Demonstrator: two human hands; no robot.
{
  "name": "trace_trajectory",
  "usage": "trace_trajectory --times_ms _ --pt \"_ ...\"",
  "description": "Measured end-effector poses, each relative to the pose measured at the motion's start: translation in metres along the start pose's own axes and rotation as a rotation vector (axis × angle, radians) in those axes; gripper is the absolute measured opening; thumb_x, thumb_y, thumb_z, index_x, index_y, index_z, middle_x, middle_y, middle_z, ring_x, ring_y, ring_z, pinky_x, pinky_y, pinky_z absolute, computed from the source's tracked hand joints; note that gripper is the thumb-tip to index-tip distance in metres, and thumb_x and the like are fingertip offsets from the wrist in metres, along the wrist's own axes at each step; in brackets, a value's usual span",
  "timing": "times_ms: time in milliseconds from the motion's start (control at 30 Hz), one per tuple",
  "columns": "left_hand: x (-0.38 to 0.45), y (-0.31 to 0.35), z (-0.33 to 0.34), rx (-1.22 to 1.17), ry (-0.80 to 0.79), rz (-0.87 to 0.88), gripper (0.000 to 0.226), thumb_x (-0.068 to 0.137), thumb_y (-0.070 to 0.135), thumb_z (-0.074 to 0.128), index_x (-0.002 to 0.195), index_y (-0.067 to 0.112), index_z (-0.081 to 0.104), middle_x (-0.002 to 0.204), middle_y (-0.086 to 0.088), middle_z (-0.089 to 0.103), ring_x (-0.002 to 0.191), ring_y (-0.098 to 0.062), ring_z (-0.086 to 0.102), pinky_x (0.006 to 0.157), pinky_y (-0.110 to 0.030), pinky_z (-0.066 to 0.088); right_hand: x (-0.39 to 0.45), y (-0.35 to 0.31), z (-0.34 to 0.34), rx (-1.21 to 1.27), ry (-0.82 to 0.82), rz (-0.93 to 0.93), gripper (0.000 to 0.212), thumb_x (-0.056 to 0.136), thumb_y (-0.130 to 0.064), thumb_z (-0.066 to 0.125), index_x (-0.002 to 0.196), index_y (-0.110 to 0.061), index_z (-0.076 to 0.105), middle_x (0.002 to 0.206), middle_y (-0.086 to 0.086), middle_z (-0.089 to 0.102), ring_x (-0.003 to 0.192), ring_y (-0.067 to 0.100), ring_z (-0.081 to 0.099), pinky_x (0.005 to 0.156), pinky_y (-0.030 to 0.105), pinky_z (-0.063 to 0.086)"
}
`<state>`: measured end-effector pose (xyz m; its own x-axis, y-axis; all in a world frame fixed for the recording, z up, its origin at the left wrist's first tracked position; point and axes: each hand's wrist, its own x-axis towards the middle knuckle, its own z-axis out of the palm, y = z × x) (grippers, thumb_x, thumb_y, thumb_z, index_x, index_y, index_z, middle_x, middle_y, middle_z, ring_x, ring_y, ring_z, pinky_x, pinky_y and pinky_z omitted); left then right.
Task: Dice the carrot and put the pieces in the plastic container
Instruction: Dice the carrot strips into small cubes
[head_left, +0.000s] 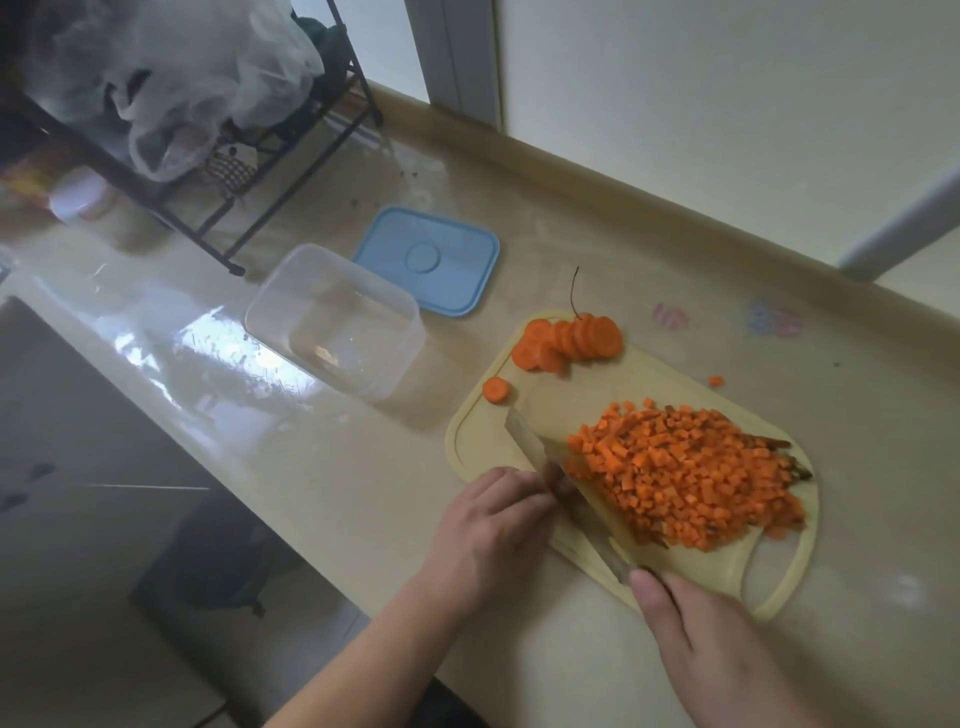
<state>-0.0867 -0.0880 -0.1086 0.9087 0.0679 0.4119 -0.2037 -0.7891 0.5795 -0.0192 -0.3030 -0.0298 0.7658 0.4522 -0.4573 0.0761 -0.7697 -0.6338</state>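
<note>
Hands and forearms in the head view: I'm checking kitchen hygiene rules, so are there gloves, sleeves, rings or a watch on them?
Nothing worn shows. The left hand and right hand are both bare, with no gloves, and no ring shows on the fingers in view. Both forearms are uncovered as far as the picture reaches, with no sleeve cuff, watch or bracelet. The right thumbnail looks short and unpainted.

A blue lid (427, 260) lies flat on the shiny counter (332, 483), close to the wall. At the far left stands a black wire rack (270, 150) with crumpled plastic bags (171, 88) on it. A small white jar (80, 200) sits under the rack.
</note>
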Motion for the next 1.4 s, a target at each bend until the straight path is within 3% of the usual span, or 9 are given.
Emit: trace_trajectory --times_ms 100,200,333,433,500,667,833,1033,1400 --pt "0.001 0.003 -0.004 0.025 0.003 -0.007 0.021 0.101 0.018 0.062 0.1 0.003 0.076 0.102 -0.01 0.069 0.092 -0.025 0.066 0.079 -0.033 0.056 0.002 0.001 -0.005 0.019 -0.013 -0.031 0.061 0.088 -0.067 0.029 0.063 -0.017 0.054 0.071 -0.02 0.063 0.066 -0.003 0.057 0.057 0.027 0.038" --pt "0.0 0.004 -0.004 0.054 -0.005 -0.022 0.016 0.099 0.016 0.066 0.1 0.002 0.075 0.101 -0.011 0.068 0.091 -0.025 0.066 0.077 -0.034 0.056 -0.005 0.001 -0.005 0.011 -0.032 -0.041 0.043 0.096 -0.045 0.046 0.063 -0.018 0.055 0.07 -0.017 0.064 0.062 -0.001 0.057 0.06 0.022 0.04" --pt "0.001 0.005 -0.004 0.051 -0.015 -0.017 0.019 0.1 0.016 0.062 0.101 0.002 0.075 0.102 -0.011 0.068 0.09 -0.025 0.065 0.074 -0.034 0.055 -0.014 0.0 -0.003 0.039 -0.02 -0.012 0.084 0.067 -0.088 0.014 0.068 -0.018 0.059 0.071 -0.02 0.064 0.063 0.01 0.059 0.06 0.015 0.04" --pt "0.001 0.005 -0.004 0.045 -0.011 -0.015 0.02 0.101 0.017 0.06 0.1 0.003 0.075 0.105 -0.01 0.069 0.093 -0.025 0.065 0.076 -0.032 0.055 -0.018 0.005 0.002 0.061 0.0 0.033 0.101 0.052 -0.101 0.0 0.069 -0.019 0.058 0.07 -0.014 0.065 0.061 0.008 0.058 0.062 0.016 0.04" --pt "0.002 0.006 -0.004 0.044 -0.019 -0.015 0.022 0.102 0.017 0.059 0.101 0.003 0.075 0.108 -0.009 0.07 0.095 -0.024 0.065 0.079 -0.031 0.055 -0.022 0.008 0.006 0.052 0.027 0.042 0.099 0.053 -0.101 0.001 0.067 -0.021 0.056 0.061 -0.001 0.062 0.064 0.009 0.059 0.063 0.017 0.04" --pt "0.0 0.004 -0.004 0.033 -0.038 -0.014 0.024 0.103 0.018 0.058 0.105 0.003 0.076 0.113 -0.009 0.071 0.1 -0.025 0.066 0.085 -0.032 0.056 -0.03 0.013 0.009 -0.047 0.08 0.021 0.109 0.055 -0.099 -0.006 0.073 -0.016 0.064 0.068 0.005 0.065 0.062 0.008 0.055 0.061 0.02 0.042" --pt "-0.002 0.003 -0.003 0.029 -0.034 -0.014 0.018 0.1 0.014 0.063 0.105 0.003 0.076 0.114 -0.008 0.07 0.1 -0.025 0.066 0.086 -0.032 0.055 -0.004 0.005 0.013 -0.061 0.004 -0.086 0.097 0.063 -0.093 -0.008 0.07 -0.019 0.054 0.062 -0.002 0.059 0.067 0.01 0.059 0.065 0.032 0.042" --pt "-0.008 0.003 -0.006 0.057 -0.026 -0.03 0.021 0.102 0.016 0.06 0.106 0.002 0.075 0.106 -0.012 0.067 0.097 -0.026 0.065 0.081 -0.031 0.054 0.003 -0.001 -0.003 0.016 0.025 -0.064 0.074 0.073 -0.08 0.015 0.059 -0.016 0.049 0.072 -0.021 0.062 0.064 -0.001 0.057 0.057 0.018 0.041" --pt "0.0 0.004 -0.003 0.041 -0.057 -0.071 0.024 0.103 0.012 0.051 0.109 0.002 0.073 0.114 -0.01 0.068 0.102 -0.026 0.065 0.083 -0.032 0.054 -0.013 0.011 -0.001 -0.008 -0.022 -0.037 0.096 0.063 -0.097 0.005 0.067 -0.015 0.054 0.066 -0.003 0.064 0.057 0.005 0.059 0.057 0.028 0.043"
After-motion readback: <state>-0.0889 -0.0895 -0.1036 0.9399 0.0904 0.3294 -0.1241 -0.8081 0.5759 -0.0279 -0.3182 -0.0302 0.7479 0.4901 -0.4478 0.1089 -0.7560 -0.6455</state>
